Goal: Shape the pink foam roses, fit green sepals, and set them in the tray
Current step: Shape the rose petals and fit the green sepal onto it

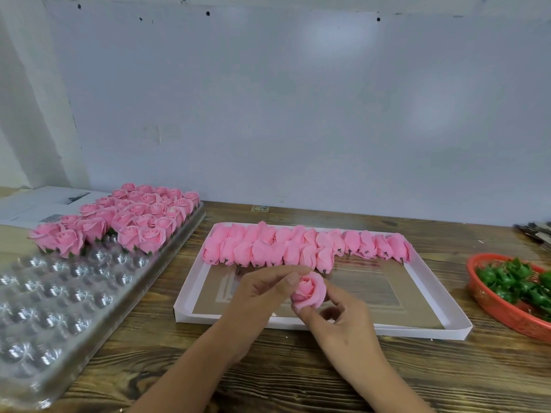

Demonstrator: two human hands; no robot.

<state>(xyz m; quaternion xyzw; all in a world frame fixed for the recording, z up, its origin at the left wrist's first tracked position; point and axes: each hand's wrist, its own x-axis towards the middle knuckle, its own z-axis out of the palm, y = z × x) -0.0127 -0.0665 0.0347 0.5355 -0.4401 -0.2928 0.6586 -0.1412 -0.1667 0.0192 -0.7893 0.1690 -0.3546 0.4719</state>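
Two hands point(262, 290) point(337, 314), one pink rose point(310, 290)

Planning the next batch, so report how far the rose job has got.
Done: finished roses with green sepals fill the far part of the clear plastic tray.

In hand: the left hand and right hand both hold one pink rose, shaping it.

Left: two rows of unshaped buds in the shallow box, sepals in the red basket, many empty tray cups.

A box lid point(459, 329) is sitting mid-tabletop point(298, 383), with buds point(298, 248) lying in rows along its far side. A tray point(59, 308) is lying to the left, roses point(125, 222) filling its far end. A basket point(507, 311) of sepals point(518, 281) is sitting at right.
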